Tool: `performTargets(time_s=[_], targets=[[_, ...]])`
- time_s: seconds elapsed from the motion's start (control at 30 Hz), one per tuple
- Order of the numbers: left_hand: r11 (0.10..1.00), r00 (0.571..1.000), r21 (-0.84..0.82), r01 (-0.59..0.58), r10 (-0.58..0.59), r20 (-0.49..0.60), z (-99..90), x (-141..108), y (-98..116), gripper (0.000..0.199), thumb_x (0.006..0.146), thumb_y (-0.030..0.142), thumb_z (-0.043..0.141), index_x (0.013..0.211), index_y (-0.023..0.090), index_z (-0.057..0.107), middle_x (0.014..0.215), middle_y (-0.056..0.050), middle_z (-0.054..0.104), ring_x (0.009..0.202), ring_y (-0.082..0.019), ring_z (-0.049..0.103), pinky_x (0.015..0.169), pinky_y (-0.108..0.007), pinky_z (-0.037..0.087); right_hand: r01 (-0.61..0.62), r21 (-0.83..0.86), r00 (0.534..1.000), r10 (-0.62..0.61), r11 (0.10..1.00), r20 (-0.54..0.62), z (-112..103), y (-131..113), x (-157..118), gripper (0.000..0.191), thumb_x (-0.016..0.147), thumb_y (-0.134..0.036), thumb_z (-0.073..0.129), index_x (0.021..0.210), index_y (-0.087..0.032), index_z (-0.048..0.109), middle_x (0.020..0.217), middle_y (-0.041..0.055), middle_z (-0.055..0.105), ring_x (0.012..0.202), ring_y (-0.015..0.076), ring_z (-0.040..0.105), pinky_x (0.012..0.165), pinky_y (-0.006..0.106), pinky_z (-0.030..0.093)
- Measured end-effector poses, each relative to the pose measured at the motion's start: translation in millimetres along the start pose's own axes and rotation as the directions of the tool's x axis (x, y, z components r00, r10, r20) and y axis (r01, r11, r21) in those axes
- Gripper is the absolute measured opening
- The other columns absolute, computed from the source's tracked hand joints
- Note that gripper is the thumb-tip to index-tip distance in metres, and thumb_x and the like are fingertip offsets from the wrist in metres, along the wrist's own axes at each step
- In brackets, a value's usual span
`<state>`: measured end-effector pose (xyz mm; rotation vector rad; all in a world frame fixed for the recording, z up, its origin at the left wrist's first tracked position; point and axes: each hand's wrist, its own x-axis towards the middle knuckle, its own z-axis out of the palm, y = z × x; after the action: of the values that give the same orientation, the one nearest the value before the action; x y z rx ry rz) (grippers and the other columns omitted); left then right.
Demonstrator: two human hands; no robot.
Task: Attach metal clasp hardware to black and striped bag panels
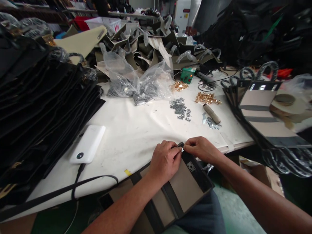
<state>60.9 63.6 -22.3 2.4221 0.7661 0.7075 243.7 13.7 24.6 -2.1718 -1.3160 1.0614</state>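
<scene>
A beige and black panel (pixel 188 188) lies tilted across my lap against the table's front edge. My left hand (pixel 166 161) rests on its upper part, fingers bent and pressed together at the black top strip. From the right, my right hand (pixel 200 149) meets it there in a pinch at the same edge. A small shiny bit shows between the fingertips, too small to name. Close to my right hand, a square metal plate with holes (pixel 191 166) sits on the black strip.
White table (pixel 122 120) bears a power bank (pixel 88 144), metal plates (pixel 179 106), gold clips (pixel 207 97), a rod (pixel 211 113) and plastic bags (pixel 143 84). Black panels (pixel 48 113) are stacked left; bag pieces with handles (pixel 258 97) lie right. A cable hangs at the front edge.
</scene>
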Motion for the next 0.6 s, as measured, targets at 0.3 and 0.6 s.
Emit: performTargets(time_s=[0.3, 0.6], targets=[[0.999, 0.998, -0.023, -0.048, 0.047, -0.041, -0.1, 2, -5, 0.014, 0.097, 0.019, 0.058, 0.103, 0.023, 0.070, 0.102, -0.006, 0.068, 0.096, -0.023, 0.062, 0.082, -0.040, 0.051, 0.234, 0.162, 0.953, -0.194, 0.959, -0.231, 18, 19, -16, 0.019, 0.078, -0.018, 0.063, 0.085, -0.022, 0.080, 0.085, 0.0005, 0.073, 0.080, 0.0170, 0.066, 0.073, 0.026, 0.049], [0.983, 0.980, 0.074, -0.165, 0.172, -0.101, 1.9, 9, -14, 0.016, 0.098, 0.028, 0.054, 0.101, 0.024, 0.069, 0.099, -0.006, 0.071, 0.090, -0.023, 0.068, 0.077, -0.036, 0.056, 0.251, 0.169, 0.907, -0.171, 0.953, -0.385, 10, 33, -10, 0.023, 0.079, -0.021, 0.068, 0.098, -0.023, 0.081, 0.074, -0.0020, 0.068, 0.065, 0.0133, 0.061, 0.060, 0.023, 0.048]])
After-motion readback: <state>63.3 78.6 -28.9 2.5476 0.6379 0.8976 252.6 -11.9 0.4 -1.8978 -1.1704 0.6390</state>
